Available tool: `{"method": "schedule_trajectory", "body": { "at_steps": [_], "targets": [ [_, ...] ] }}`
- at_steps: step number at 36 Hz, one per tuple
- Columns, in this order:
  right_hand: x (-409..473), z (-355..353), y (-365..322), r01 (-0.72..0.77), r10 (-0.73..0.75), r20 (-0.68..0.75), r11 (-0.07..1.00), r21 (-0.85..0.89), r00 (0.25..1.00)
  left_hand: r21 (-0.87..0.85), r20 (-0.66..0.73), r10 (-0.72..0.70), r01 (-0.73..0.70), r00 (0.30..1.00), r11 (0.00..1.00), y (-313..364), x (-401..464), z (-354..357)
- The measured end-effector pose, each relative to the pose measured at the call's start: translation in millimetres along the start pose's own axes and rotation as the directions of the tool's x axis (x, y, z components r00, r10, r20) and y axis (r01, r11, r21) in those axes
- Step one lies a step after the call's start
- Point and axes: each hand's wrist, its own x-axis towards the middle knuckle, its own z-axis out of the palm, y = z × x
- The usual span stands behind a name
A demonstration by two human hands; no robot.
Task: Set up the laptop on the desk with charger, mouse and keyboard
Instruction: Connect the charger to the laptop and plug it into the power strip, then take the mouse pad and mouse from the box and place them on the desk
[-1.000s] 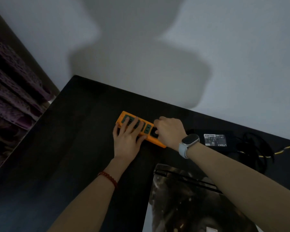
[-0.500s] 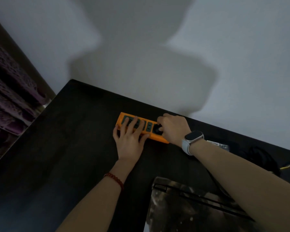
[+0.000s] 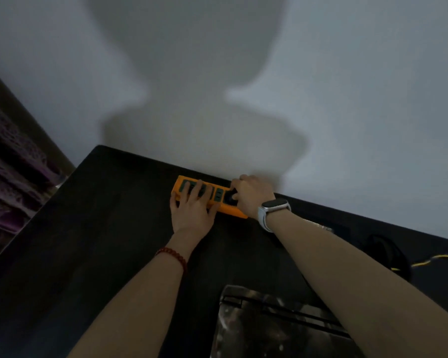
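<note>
Orange power strip (image 3: 219, 200) at desk (image 3: 93, 228) far edge, against wall. Left hand (image 3: 193, 210) flat, fingers spread, pinning strip. Right hand (image 3: 251, 196) closed on black charger plug (image 3: 230, 198) at strip's right end. Step: plugging charger. Next: firm downward seat. Laptop (image 3: 277, 326) at near edge.

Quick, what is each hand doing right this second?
Left hand: open, lying flat on the orange power strip.
Right hand: closed on a black plug at the strip's socket.

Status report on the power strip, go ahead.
Left hand flat on orange power strip. Right hand pinching black plug at its end socket. Nothing blocking.
</note>
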Motion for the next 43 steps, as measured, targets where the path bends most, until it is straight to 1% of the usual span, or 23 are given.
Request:
{"method": "schedule_trajectory", "body": {
  "at_steps": [2, 4, 5, 7, 9, 11, 12, 14, 16, 18, 22, 25, 27, 28, 31, 35, 40, 43],
  "targets": [
    [-6, 4, -1, -0.038, 0.038, 0.012, 0.999, 0.035, 0.999, 0.022, 0.106, 0.021, -0.024, 0.994, 0.999, -1, 3, -5],
    [-16, 6, -1, -0.037, 0.038, -0.012, 0.997, 0.06, 0.999, 0.023, 0.207, 0.036, -0.042, 0.978, 0.999, -1, 1, -11],
    [-23, 7, -2, -0.028, 0.031, -0.042, 0.997, 0.069, 0.999, 0.014, 0.228, 0.033, -0.037, 0.973, 0.999, -1, -1, -14],
    [-40, 5, -2, 0.002, 0.01, -0.148, 0.996, 0.084, 0.989, -0.019, 0.203, 0.002, 0.002, 0.979, 1.0, 1, -12, -24],
    [-60, 0, -3, 0.023, 0.006, -0.252, 0.993, 0.113, 0.968, -0.079, 0.136, -0.039, 0.05, 0.99, 0.996, 5, -33, -33],
    [-86, -4, -12, 0.047, 0.014, -0.309, 0.981, 0.188, 0.951, -0.146, 0.081, -0.059, 0.071, 0.995, 0.987, 9, -64, -44],
    [-97, -3, -15, 0.055, 0.018, -0.31, 0.972, 0.228, 0.951, -0.191, 0.064, -0.07, 0.081, 0.996, 0.978, 11, -77, -46],
    [-120, -4, -27, 0.065, 0.021, -0.255, 0.943, 0.326, 0.967, -0.259, 0.042, -0.087, 0.095, 0.995, 0.961, 12, -106, -56],
    [-147, -8, -43, 0.055, 0.009, -0.144, 0.899, 0.435, 0.989, -0.3, 0.022, -0.114, 0.116, 0.993, 0.947, 11, -139, -71],
    [-173, -8, -59, 0.005, 0.01, -0.025, 0.842, 0.54, 1.0, -0.339, 0.021, -0.148, 0.147, 0.989, 0.929, 5, -171, -85],
    [-236, -7, -95, -0.069, -0.035, 0.138, 0.728, 0.682, 0.99, -0.407, -0.02, -0.294, 0.26, 0.956, 0.876, -4, -256, -110],
    [-282, 1, -121, -0.093, -0.114, 0.228, 0.675, 0.732, 0.967, -0.421, -0.049, -0.422, 0.364, 0.905, 0.831, -11, -326, -119],
    [-311, 11, -140, -0.08, -0.163, 0.244, 0.655, 0.752, 0.956, -0.433, -0.075, -0.5, 0.424, 0.863, 0.796, -14, -380, -121],
    [-325, 17, -150, -0.075, -0.185, 0.25, 0.645, 0.761, 0.95, -0.439, -0.086, -0.541, 0.455, 0.837, 0.774, -16, -405, -122],
    [-369, 34, -191, -0.039, -0.29, 0.288, 0.64, 0.767, 0.912, -0.448, -0.108, -0.674, 0.569, 0.731, 0.69, -26, -483, -127],
    [-423, 47, -251, 0.006, -0.43, 0.325, 0.61, 0.792, 0.842, -0.503, -0.116, -0.803, 0.663, 0.585, 0.555, -45, -577, -136],
    [-468, 50, -332, 0.174, -0.616, 0.309, 0.597, 0.783, 0.724, -0.535, -0.127, -0.895, 0.73, 0.427, 0.425, -79, -674, -154],
    [-486, 51, -381, 0.258, -0.695, 0.319, 0.59, 0.765, 0.645, -0.581, -0.163, -0.93, 0.729, 0.33, 0.361, -98, -721, -164]
  ]
}}
